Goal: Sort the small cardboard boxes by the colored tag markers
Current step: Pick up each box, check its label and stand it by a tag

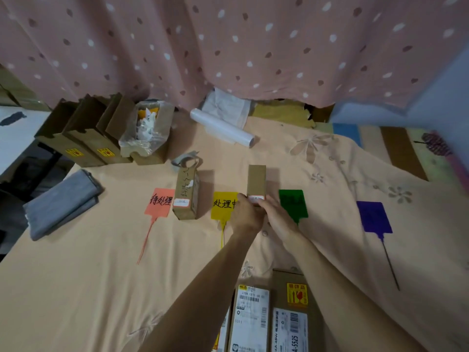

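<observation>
Left hand (247, 213) and right hand (275, 217): both at the near end of a small cardboard box (256, 180), fingers curled on its two near corners, gripping it. The box lies on the peach sheet (88, 275), long axis pointing away, between the yellow tag (223, 205) and the green tag (293, 204). The white label (256, 198) on its near end is red-edged and partly under the fingers; text not legible.

Yellow tag: black handwriting "处理中", last character partly behind the left hand. Green tag: dark marks, unreadable.

Pink tag (160, 203), further left: "待处理". Second box (186, 196) lies between the pink and yellow tags. It has handwriting along the top, not legible, and a small white label on the near face.

Purple tag (374, 217): far right, well apart; writing not legible.

Near edge: printed cartons (250, 318) with barcode labels. Readable: "220A", "E011", "48W", "A-5525". Yellow sticker (297, 293) on one, with red marks.

Back left: a row of open brown boxes (83, 141), two with yellow stickers.
</observation>
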{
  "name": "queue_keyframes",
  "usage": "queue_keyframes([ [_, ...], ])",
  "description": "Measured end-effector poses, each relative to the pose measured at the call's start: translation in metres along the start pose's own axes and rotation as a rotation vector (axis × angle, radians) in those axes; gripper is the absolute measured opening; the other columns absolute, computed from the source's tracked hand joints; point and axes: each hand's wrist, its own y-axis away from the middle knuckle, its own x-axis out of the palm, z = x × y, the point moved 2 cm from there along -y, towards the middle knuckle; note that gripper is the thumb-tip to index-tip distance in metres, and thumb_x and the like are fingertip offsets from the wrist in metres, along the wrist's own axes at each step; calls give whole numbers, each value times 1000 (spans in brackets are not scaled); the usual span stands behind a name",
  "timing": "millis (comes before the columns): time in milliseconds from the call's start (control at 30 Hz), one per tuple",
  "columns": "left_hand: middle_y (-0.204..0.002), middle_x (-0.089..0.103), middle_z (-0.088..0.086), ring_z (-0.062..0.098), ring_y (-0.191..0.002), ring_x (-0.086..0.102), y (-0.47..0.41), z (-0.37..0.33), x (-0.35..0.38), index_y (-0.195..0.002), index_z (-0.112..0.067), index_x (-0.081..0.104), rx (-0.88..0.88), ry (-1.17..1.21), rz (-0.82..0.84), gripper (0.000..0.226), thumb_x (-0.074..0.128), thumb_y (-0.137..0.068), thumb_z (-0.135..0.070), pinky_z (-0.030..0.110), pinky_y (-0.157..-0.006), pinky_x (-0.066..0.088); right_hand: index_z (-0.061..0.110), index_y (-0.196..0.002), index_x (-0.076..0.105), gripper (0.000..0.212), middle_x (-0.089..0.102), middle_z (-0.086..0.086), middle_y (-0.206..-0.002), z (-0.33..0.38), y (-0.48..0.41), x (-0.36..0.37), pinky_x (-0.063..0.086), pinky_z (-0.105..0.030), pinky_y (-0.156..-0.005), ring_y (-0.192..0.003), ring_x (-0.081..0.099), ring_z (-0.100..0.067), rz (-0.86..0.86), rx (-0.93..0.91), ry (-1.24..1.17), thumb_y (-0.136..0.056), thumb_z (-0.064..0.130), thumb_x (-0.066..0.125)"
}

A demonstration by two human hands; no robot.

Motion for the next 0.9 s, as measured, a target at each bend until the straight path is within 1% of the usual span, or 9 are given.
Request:
queue_keyframes([
  [67, -119, 66, 21, 41, -112, 65, 0, 0, 0, -117, -1, 45, -7, 21, 5, 38, 59, -93, -27, 41, -81, 46, 35, -115, 72, 38, 74, 3, -114, 5, 3, 0, 54, -41, -72, -100, 71, -22, -4, -7, 6, -88, 55, 55],
  [200, -125, 67, 16, 37, -116, 64, 9, 9, -11, -130, -2, 45, 2, 43, 38, 66, 75, -85, -40, 33, -75, 40, 33, -112, 60, 10, 64, 23, -100, -2, 11, -5, 46, -8, -72, -89, 60, 10, -62, 17, -66, -104, 33, 54],
  [267, -125, 66, 14, 34, -117, 64, 15, 18, -22, -132, -3, 45, 21, 6, 31, 76, 79, -81, -48, 37, -79, 45, 32, -114, 65, 21, 70, 16, -110, -9, 21, -5, 51, -21, -88, -107, 66, -4, -68, 37, -94, -99, 45, 60],
  [333, -125, 66, 14, 33, -119, 63, 24, 27, -35, -131, -3, 46, 48, -26, 17, 78, 79, -80, -52, 39, -87, 46, 33, -136, 60, 54, 64, 6, -139, -19, 31, -3, 53, -40, -101, -125, 63, -19, -103, 63, -152, -88, 57, 66],
  [433, -132, 64, 12, 32, -124, 60, 44, 42, -59, -135, -5, 47, 65, -33, 5, 75, 76, -84, -51, 39, -94, 46, 16, -152, 43, 75, 51, -4, -147, -22, 63, -1, 46, -42, -110, -134, 54, -25, -201, 99, -94, -90, 54, 63],
  [500, -135, 62, 11, 31, -125, 60, 60, 55, -74, -138, -6, 46, 61, -28, 15, 73, 74, -86, -49, 39, -97, 47, 11, -146, 48, 74, 57, -11, -141, -23, 88, 3, 49, -46, -106, -127, 57, -28, -212, 115, -78, -87, 55, 61],
  [667, -137, 64, 8, 29, -127, 59, 106, 89, -114, -138, -8, 49, 21, -18, 113, 65, 70, -91, -46, 35, -102, 46, 5, -100, 67, 31, 70, -23, -106, -21, 149, 27, 53, -45, -83, -99, 68, -36, -220, 98, 10, -97, 33, 56],
  [800, -137, 61, 13, 31, -123, 62, 143, 127, -130, -141, -7, 45, -25, -21, 206, 64, 70, -91, -39, 39, -102, 52, 3, -112, 64, 27, 68, -10, -95, -31, 196, 55, 55, -47, -93, -86, 65, -22, -195, 85, 45, -100, 25, 55],
  [900, -134, 62, 17, 32, -119, 64, 167, 157, -135, -142, -4, 43, -13, -51, 263, 64, 66, -92, -37, 40, -98, 54, -12, -113, 62, 45, 65, -12, -97, -48, 226, 77, 52, -40, -80, -89, 63, -26, -193, 67, 100, -97, 30, 58],
])
